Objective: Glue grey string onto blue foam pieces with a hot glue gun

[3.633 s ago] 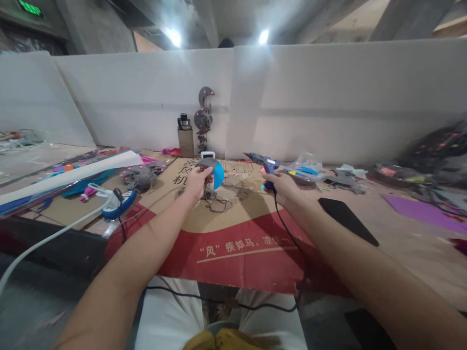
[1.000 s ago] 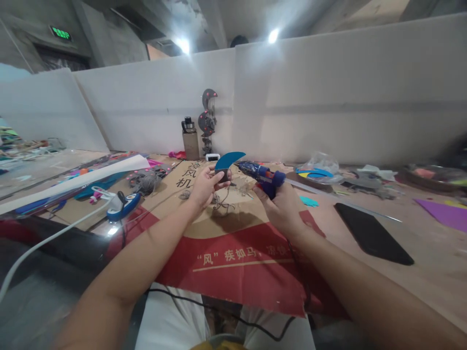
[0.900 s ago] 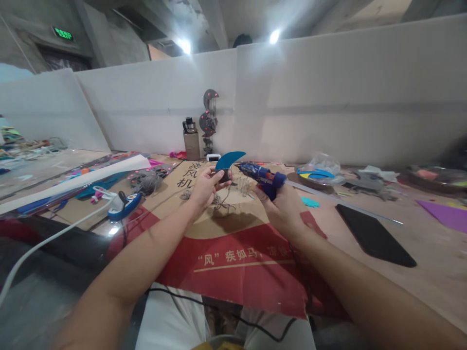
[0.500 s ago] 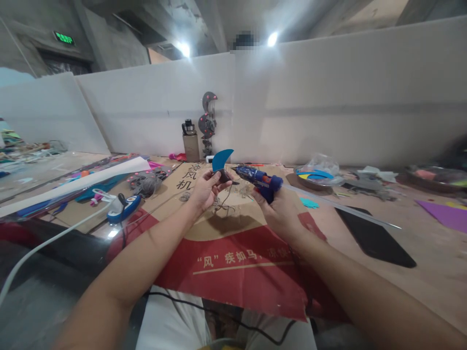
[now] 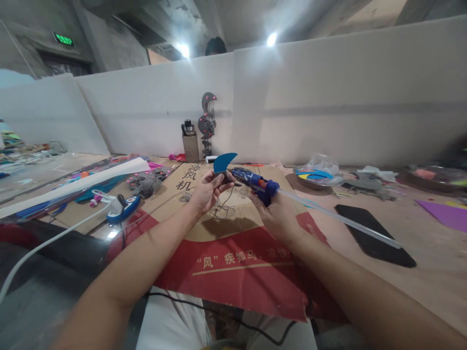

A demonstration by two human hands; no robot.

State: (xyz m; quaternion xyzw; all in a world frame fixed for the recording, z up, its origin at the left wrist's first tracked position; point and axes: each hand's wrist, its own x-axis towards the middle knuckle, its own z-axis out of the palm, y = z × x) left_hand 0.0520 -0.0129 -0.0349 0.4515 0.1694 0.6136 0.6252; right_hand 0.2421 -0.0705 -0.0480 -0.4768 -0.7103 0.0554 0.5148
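Pinched in the fingers of my left hand (image 5: 207,193) is a curved piece, with a blue crescent (image 5: 224,163) on top and a dark part below, half hidden by the fingers. Thin grey string (image 5: 223,210) hangs beneath it. My right hand (image 5: 275,211) is wrapped round a blue hot glue gun (image 5: 260,183), a long clear glue stick (image 5: 339,218) jutting from its back. The gun's nozzle points left and is at the held piece; whether it touches, I cannot tell. Under both hands lies a red and tan cardboard sheet (image 5: 233,287).
A black phone-like slab (image 5: 375,236) lies right, near a bowl of colourful pieces (image 5: 317,180). A blue and white power strip (image 5: 124,210) with cables is left. A bottle (image 5: 190,146) and a hanging crescent ornament (image 5: 207,124) stand before the white partition (image 5: 328,97).
The glue gun has shifted slightly left and down, its nozzle now closer to the held piece. The blue crescent has moved a little right and tilted over. A head behind the partition has moved left.
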